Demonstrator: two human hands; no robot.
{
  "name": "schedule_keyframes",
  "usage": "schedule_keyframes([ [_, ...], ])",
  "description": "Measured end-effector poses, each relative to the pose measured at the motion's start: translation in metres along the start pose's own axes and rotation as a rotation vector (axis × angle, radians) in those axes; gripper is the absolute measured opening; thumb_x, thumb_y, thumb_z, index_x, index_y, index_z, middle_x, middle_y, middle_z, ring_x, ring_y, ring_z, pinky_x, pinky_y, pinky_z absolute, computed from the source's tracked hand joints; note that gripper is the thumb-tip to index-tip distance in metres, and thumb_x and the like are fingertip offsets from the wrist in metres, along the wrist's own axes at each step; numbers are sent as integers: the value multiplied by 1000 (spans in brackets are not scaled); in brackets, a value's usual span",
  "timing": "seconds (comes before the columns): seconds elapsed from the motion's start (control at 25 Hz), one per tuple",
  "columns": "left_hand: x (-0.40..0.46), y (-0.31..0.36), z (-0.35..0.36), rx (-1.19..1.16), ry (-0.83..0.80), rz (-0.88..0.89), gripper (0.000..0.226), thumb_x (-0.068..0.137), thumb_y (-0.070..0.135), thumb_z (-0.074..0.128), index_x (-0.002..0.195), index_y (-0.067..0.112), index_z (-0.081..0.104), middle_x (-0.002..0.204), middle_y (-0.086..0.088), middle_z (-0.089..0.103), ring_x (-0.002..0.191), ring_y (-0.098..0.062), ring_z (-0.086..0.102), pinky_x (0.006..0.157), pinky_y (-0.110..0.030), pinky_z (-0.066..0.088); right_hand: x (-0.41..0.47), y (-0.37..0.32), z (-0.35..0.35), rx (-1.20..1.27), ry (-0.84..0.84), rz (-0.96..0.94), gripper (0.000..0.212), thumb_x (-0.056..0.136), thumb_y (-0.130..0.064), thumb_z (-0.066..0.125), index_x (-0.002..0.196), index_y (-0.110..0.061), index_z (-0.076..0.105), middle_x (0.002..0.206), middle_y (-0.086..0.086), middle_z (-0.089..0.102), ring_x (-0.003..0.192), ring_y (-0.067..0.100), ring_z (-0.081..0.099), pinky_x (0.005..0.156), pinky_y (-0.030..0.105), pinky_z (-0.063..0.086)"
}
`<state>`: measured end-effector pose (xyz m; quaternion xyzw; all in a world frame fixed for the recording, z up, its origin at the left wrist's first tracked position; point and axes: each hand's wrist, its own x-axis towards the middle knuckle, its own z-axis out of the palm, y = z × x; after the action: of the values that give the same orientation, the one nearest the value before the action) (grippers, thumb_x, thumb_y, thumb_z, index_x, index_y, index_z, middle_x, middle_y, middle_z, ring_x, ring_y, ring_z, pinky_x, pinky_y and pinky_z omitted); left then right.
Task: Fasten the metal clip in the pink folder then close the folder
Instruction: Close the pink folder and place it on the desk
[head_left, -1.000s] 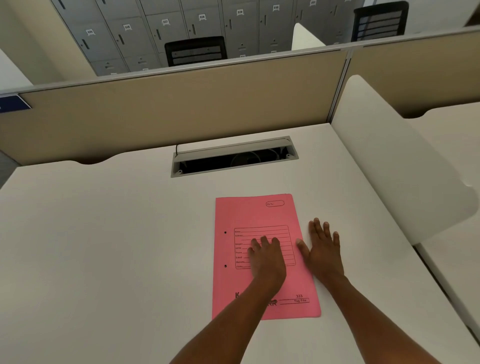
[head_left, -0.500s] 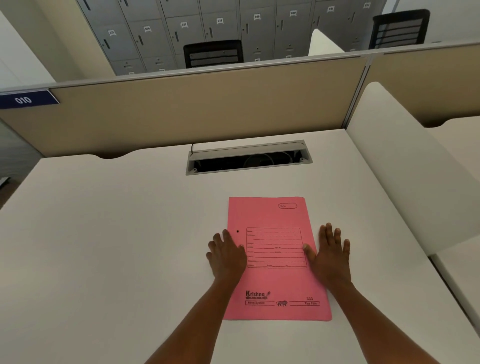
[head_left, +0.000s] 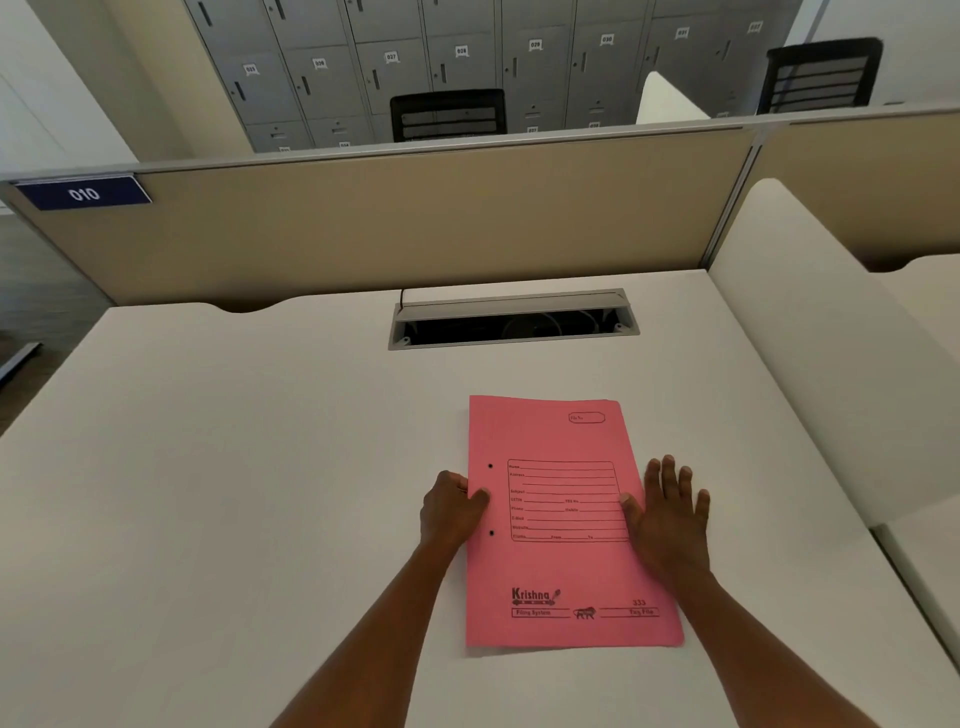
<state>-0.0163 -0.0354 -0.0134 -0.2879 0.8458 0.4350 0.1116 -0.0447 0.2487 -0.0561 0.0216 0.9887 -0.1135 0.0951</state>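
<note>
The pink folder (head_left: 563, 566) lies closed and flat on the white desk (head_left: 234, 493), printed cover up, with two punch holes near its left edge. My left hand (head_left: 451, 512) is curled at that left edge, thumb on top of the cover and fingers at the edge, gripping it. My right hand (head_left: 670, 512) lies flat with fingers spread at the folder's right edge, thumb on the cover. No metal clip is visible; the inside of the folder is hidden.
A cable slot (head_left: 511, 325) opens in the desk behind the folder. A beige partition (head_left: 415, 218) closes the back, a white side panel (head_left: 831, 353) stands on the right. Lockers and black chairs lie beyond.
My left hand slid from the middle of the cover to the folder's left edge and curled around it. The right hand stayed flat at the right edge. The view shifted left.
</note>
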Motion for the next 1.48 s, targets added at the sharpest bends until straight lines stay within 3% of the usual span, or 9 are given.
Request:
schedule_keyframes([
  [0.16,-8,-9,6,-210,-149,-2,35,90,24,67,116,13,46,110,-4,61,104,-25,64,91,-45,57,-4,-6,-2,21,-16,-39,69,99,-53,21,155,-19,0,165,11,-4,152,30,-8,124,52,-1],
  [0.32,-11,-22,3,-365,-154,3,32,93,18,64,119,14,45,120,-11,62,104,-29,66,90,-49,58,-9,-12,-3,53,-31,-45,69,99,-52,28,155,-17,10,165,11,3,152,30,-2,124,50,2],
  [0.44,-9,-26,-12,-428,-153,5,31,94,16,62,121,14,46,121,-14,64,103,-32,68,87,-51,59,-10,-22,-4,84,3,-75,68,96,-52,39,150,-12,26,160,13,25,148,33,21,122,50,20],
  [0.56,-4,-28,-32,-491,-146,-12,31,96,17,61,123,16,46,115,-16,69,98,-34,71,86,-51,60,-9,-41,-9,153,70,-122,61,92,-53,48,139,-14,39,139,10,52,125,31,48,104,48,43],
  [0.8,5,-47,-74,-605,-121,-55,29,100,17,57,126,17,44,111,-20,70,95,-36,70,88,-52,58,-5,-94,-16,629,-101,-108,67,93,-45,56,148,-17,30,145,10,51,125,32,56,103,49,49],
  [0.96,11,-70,-107,-580,-71,-63,31,100,18,56,127,15,42,109,-19,71,92,-35,72,84,-49,60,-8,-134,-21,756,-159,-156,62,93,-34,61,146,-21,32,138,9,58,111,31,66,90,48,58],
  [1.16,25,-93,-153,-486,68,-62,28,99,15,57,123,15,43,112,-17,70,85,-31,73,71,-41,62,-4,-193,-27,766,-220,-289,56,94,-25,62,144,-19,36,138,6,59,118,29,62,97,51,55],
  [1.32,46,-98,-185,-340,199,-76,30,98,18,58,125,17,46,115,-10,67,87,-28,71,76,-43,61,6,-237,-31,770,-236,-365,54,91,-19,66,139,-19,42,132,5,62,116,27,63,95,45,56],
  [1.48,77,-100,-218,-253,279,-53,34,97,21,58,130,19,49,109,-7,69,73,-19,68,72,-36,58,26,-284,-26,730,-206,-341,50,87,-17,70,132,-19,48,127,5,66,109,26,65,89,39,56],
])
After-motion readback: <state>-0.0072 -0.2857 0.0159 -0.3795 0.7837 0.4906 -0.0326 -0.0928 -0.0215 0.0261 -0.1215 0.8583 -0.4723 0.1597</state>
